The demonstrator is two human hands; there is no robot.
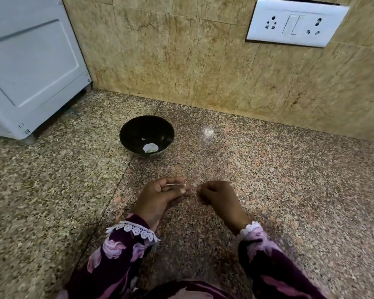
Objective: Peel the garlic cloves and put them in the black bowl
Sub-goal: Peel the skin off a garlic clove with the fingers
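Observation:
A black bowl (146, 134) stands on the granite counter, with a pale garlic clove (149, 148) lying at its bottom. Nearer to me, my left hand (160, 196) curls its fingers round a small pale garlic clove (177, 185) that shows only as a thin light strip between thumb and fingers. My right hand (216, 194) is just to its right, fingers curled, its fingertips pinching at a bit of skin by the clove's end. Both hands hover above the counter, well in front of the bowl.
A white appliance (30, 67) stands at the back left on small feet. A tiled wall (181, 57) runs behind the counter, with a white socket and switch plate (296, 23) at the upper right. Speckled granite counter (289, 180) stretches to the right.

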